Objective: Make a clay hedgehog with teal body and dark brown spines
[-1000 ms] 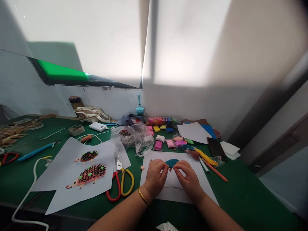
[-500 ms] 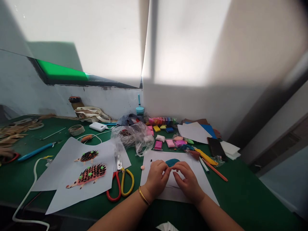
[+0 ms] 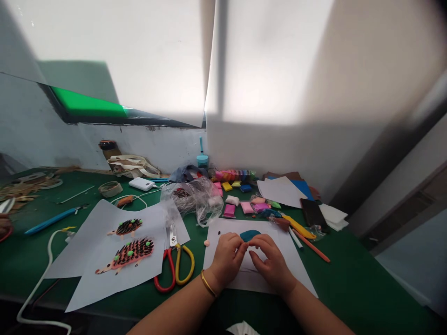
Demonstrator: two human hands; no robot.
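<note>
My left hand [image 3: 228, 256] and my right hand [image 3: 271, 261] meet fingertip to fingertip above a white sheet of paper [image 3: 296, 270]. Both are closed in a pinch, and whatever sits between the fingers is too small or hidden to name. Just behind the fingertips, a flat blue-teal clay shape [image 3: 250, 235] lies on the sheet, partly covered by my hands. A small black piece [image 3: 219, 232] rests near the sheet's upper left. Beside the left edge is a small pale pink clay disc [image 3: 206, 243].
Scissors [image 3: 179, 265] with red and yellow handles lie left of my hands, by paper bearing two hedgehog figures [image 3: 134, 253]. Behind are clay packets [image 3: 229, 211] and a plastic bag [image 3: 206, 204]. Pens [image 3: 314, 246] and a dark phone [image 3: 313, 215] lie right. Another person's hand [image 3: 4, 224] shows far left.
My hands stay nearly in place, still pinched together, with slight finger movement. At the far left, the other person's hand has shifted and a blade now shows above it.
</note>
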